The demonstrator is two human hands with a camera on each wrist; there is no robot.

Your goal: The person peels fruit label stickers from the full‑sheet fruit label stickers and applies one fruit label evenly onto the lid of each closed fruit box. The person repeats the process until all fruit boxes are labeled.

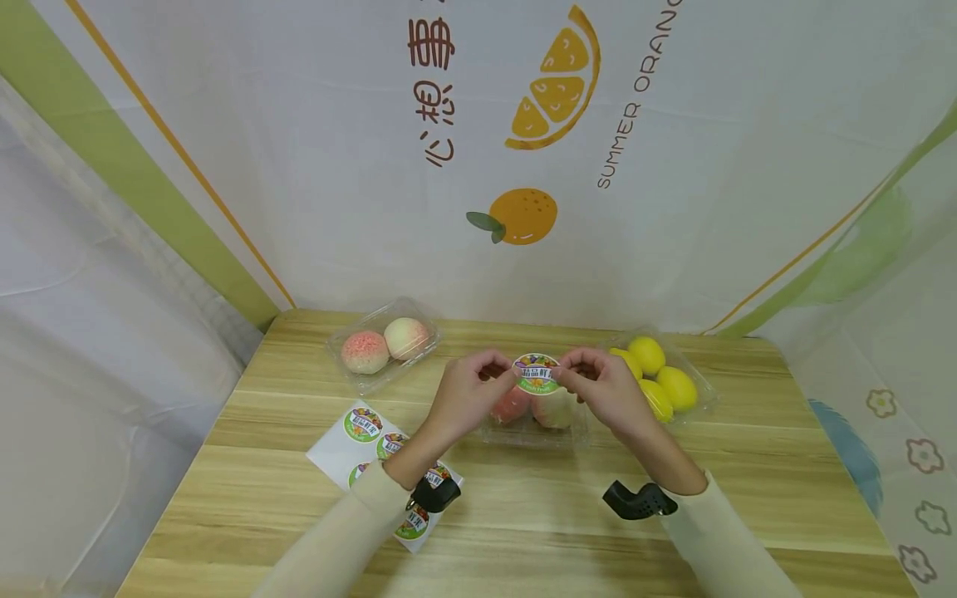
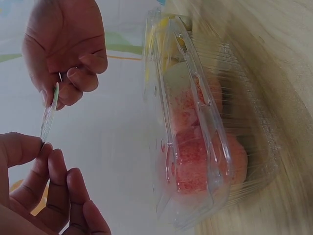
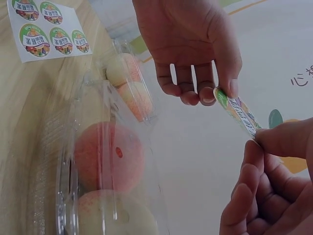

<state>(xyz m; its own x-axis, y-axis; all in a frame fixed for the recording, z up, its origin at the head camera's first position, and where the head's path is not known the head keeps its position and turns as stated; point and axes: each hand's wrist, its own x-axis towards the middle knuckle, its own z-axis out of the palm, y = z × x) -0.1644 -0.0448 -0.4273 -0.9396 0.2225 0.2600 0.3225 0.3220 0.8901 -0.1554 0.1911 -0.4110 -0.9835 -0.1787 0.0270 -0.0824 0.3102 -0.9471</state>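
Both hands hold one round fruit sticker (image 1: 536,374) stretched between them by its two edges. My left hand (image 1: 489,378) pinches its left edge and my right hand (image 1: 586,375) pinches its right edge. The sticker hangs just above a shut clear plastic box (image 1: 534,428) with two pink peaches inside. The left wrist view shows the sticker (image 2: 49,115) edge-on between the left hand (image 2: 36,152) below and the right hand (image 2: 63,83) above, beside the box (image 2: 205,137). In the right wrist view the sticker (image 3: 237,110) spans both hands over the box (image 3: 107,161).
A white sheet of stickers (image 1: 366,436) lies at the left under my forearm. A second clear box of peaches (image 1: 385,345) stands at the back left, a box of yellow lemons (image 1: 661,378) at the right. Printed cloth hangs behind the wooden table (image 1: 523,515).
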